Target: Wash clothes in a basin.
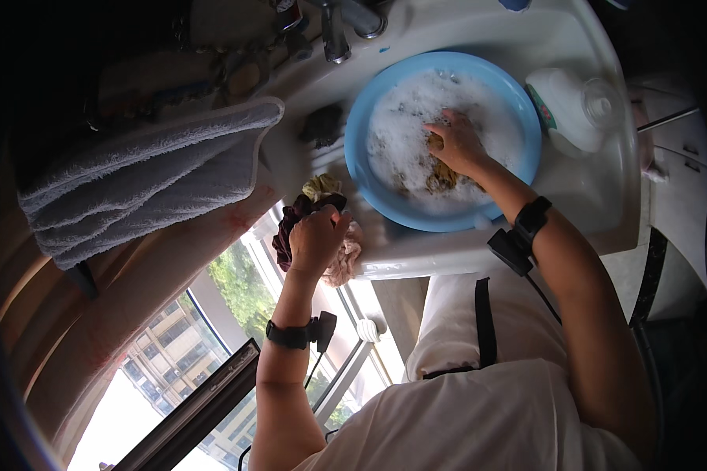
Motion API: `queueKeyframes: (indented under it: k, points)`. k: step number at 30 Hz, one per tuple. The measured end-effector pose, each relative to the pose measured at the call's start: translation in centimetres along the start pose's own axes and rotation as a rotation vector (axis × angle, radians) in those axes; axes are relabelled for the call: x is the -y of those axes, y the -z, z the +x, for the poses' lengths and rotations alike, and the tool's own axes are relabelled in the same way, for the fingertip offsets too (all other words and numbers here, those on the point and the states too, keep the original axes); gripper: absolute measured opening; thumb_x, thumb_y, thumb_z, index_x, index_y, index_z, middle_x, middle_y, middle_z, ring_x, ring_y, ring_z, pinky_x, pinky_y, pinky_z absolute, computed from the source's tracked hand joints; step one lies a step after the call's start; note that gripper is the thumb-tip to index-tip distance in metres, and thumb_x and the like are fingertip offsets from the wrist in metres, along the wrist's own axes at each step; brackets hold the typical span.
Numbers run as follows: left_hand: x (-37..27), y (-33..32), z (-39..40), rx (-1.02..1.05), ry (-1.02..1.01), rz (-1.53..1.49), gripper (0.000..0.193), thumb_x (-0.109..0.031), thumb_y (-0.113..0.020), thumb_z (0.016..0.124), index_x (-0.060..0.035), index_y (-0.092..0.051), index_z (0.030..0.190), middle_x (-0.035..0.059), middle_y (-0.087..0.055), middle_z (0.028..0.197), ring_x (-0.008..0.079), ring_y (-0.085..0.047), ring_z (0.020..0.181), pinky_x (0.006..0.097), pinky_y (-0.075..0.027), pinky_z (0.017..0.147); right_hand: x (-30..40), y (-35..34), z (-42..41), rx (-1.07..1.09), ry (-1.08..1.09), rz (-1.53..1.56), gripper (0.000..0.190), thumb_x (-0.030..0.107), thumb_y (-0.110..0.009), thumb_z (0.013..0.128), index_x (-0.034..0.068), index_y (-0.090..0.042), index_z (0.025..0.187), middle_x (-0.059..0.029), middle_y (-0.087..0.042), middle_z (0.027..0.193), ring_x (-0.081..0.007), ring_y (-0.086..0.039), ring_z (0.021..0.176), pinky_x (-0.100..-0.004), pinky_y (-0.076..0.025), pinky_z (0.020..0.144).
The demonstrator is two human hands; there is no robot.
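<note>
A light-blue round basin (356,156) stands in a white sink (610,218), full of white suds (406,100). My right hand (462,144) is over the suds inside it, fingers apart, close above or touching a brownish-yellow cloth (443,176) that is partly under foam. At the sink's left front edge my left hand (318,238) has its fingers curled onto a dark maroon cloth (286,235). A pale pink cloth (344,256) and a yellowish-green cloth (323,186) are bunched against it. The palm side of that hand is hidden.
A white plastic bottle (565,106) lies in the sink right of the basin. A dark cloth (323,125) lies left of it. Metal faucet (334,35) stands behind. A grey towel (153,171) hangs at left, above an open window (194,400).
</note>
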State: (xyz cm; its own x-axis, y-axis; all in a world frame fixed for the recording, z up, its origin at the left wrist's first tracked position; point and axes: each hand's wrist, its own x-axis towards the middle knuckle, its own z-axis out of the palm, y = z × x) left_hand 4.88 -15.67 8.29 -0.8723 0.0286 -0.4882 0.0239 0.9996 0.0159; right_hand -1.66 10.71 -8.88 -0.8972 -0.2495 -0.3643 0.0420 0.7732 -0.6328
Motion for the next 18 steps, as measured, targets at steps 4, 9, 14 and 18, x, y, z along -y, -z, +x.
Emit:
queueKeyframes:
  k: [4,9,14,18]
  points:
    - [1.4,-0.8,6.4,-0.05,0.016,-0.177,0.026,-0.035,-0.059,0.083,-0.01,-0.065,0.086,0.0114,-0.066,0.084,0.03,-0.064,0.08,0.0415,-0.049,0.07,2.1,2.2,-0.5,0.387,-0.101,-0.26,0.076,0.031,-0.073,0.074,0.031,-0.035,0.14,-0.0128,-0.015,0.15,-0.0403,-0.014,0.136,-0.0549,-0.024,0.107]
    - [5.4,-6.1,14.6,-0.118,-0.109,-0.181,0.031,-0.034,-0.061,0.081,-0.0179,-0.066,0.106,0.0246,-0.048,0.126,0.0392,-0.049,0.114,0.0425,-0.04,0.097,0.7,0.1,1.0,0.42,-0.123,-0.278,0.082,0.03,-0.077,0.071,0.033,-0.033,0.141,-0.01,-0.018,0.15,-0.0357,-0.017,0.137,-0.0545,-0.024,0.106]
    - [6.5,-8.3,19.5,-0.054,-0.151,-0.37,0.038,-0.034,-0.061,0.082,-0.0095,-0.064,0.111,0.0238,-0.051,0.125,0.0336,-0.048,0.118,0.0391,-0.034,0.101,0.0,0.4,1.8,0.456,-0.114,-0.278,0.075,0.025,-0.075,0.069,0.03,-0.042,0.136,-0.0095,-0.036,0.138,-0.0299,-0.035,0.128,-0.0501,-0.032,0.099]
    - [9.0,-11.1,22.7,0.184,-0.065,-0.776,0.042,-0.032,-0.056,0.085,0.0005,-0.06,0.111,0.0189,-0.054,0.122,0.0309,-0.05,0.113,0.0404,-0.032,0.101,-0.1,0.8,2.3,0.503,-0.135,-0.243,0.072,0.022,-0.073,0.069,0.028,-0.044,0.135,-0.0102,-0.04,0.135,-0.0308,-0.04,0.124,-0.0494,-0.034,0.099]
